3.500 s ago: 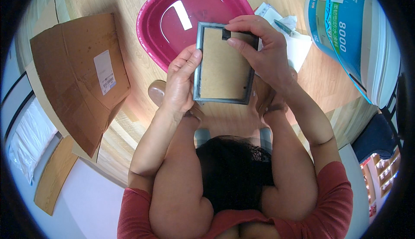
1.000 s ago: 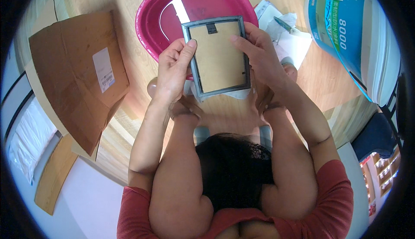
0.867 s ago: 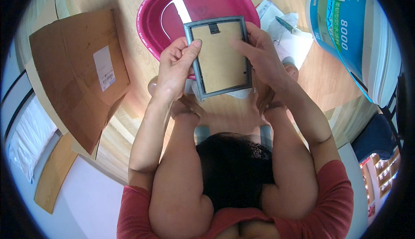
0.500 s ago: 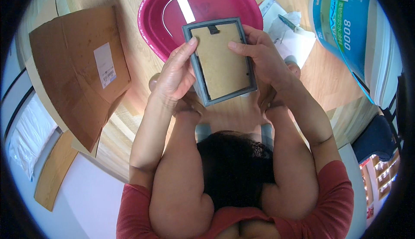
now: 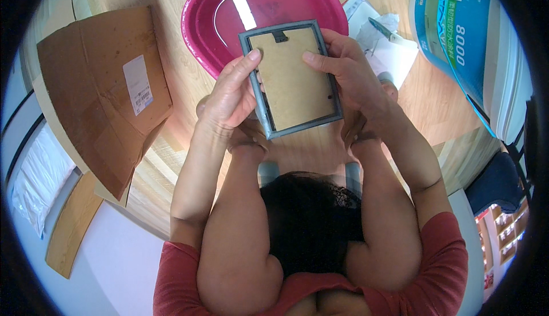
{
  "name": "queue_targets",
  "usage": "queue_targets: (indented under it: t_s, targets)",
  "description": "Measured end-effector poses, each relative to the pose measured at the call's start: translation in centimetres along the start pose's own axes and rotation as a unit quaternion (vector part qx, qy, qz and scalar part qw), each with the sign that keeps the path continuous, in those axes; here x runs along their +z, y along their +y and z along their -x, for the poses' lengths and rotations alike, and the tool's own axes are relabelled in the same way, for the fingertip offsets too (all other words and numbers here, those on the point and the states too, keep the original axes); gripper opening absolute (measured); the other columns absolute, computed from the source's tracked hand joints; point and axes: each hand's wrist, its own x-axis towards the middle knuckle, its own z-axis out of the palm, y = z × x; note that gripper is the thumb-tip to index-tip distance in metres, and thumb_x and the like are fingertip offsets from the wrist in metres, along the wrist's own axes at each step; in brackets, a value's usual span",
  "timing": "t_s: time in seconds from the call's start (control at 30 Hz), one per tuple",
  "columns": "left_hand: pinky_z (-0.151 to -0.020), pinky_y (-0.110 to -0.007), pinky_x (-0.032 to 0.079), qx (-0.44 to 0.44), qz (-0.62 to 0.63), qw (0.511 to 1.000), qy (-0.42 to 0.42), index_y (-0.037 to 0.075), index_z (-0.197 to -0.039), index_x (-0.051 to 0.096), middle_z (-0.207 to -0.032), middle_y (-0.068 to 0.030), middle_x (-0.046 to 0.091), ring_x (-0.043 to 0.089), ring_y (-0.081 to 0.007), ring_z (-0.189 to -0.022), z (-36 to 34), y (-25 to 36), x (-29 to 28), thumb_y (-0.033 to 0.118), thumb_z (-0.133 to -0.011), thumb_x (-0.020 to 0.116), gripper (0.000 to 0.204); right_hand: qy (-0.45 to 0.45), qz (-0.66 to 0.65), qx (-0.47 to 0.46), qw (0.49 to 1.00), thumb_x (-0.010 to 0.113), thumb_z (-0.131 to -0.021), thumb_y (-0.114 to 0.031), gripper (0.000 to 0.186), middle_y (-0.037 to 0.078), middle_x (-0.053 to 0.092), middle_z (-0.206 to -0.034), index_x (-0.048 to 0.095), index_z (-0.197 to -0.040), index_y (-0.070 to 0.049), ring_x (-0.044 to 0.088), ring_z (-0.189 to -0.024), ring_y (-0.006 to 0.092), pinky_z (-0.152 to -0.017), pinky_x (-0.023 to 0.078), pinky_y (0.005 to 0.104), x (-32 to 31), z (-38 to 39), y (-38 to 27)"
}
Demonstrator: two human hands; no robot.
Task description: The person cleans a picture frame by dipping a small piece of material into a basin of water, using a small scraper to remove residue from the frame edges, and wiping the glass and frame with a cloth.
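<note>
A picture frame with a dark grey border and a tan backing board is held up between both hands, its back toward me. A small black tab sits at the top edge of the board. My left hand grips the frame's left side, thumb on the border. On the other side my right hand holds the right edge, with its thumb lying on the backing board. The fingers of both hands are partly hidden behind the frame. Just beyond it stands a magenta basin with water in it, partly covered by the frame's top.
An opened brown cardboard box stands at left. White papers with a dark-handled tool lie right of the basin. A large blue and white bucket is at far right. My knees flank the frame on the near side.
The frame has turned very slightly and shifted a little to the left in my hands. Both hands keep the same grip.
</note>
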Motion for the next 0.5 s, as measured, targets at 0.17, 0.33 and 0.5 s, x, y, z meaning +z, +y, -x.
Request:
queue_targets:
  t_s: [0.17,0.33,0.5]
  targets:
    - [-0.075,-0.029,0.055,0.000,0.064,0.998,-0.013,0.001,-0.109,0.059,-0.089,-0.0068,0.068,0.064,-0.0125,-0.076,0.0,0.2,0.9,0.028,-0.098,0.054,0.030,-0.007,0.003,-0.009,1.000,0.062,-0.089,-0.007,0.041,0.013,0.064,-0.112,0.051,-0.127,0.004,0.063,-0.099,0.0163,-0.087,0.051,0.0289,-0.1,0.1,0.0]
    - [-0.080,-0.030,0.055,-0.005,0.126,0.991,-0.036,0.003,-0.113,0.058,-0.095,-0.0060,0.067,0.065,-0.0127,-0.084,-0.4,-0.3,0.2,0.032,-0.100,0.049,0.033,0.026,0.012,-0.016,0.999,0.063,-0.086,-0.005,0.040,0.012,0.066,-0.107,0.053,-0.124,0.003,0.064,-0.094,0.0162,-0.084,0.051,0.0289,0.2,0.2,-0.2]
    - [-0.080,-0.030,0.055,0.007,0.042,0.997,0.070,0.003,-0.117,0.056,-0.098,-0.0076,0.067,0.064,-0.0140,-0.089,0.1,0.3,3.5,0.034,-0.101,0.048,0.036,0.055,0.040,-0.018,0.998,0.063,-0.086,-0.004,0.039,0.012,0.066,-0.105,0.054,-0.124,0.003,0.064,-0.093,0.0158,-0.083,0.052,0.0281,0.2,0.3,-0.6]
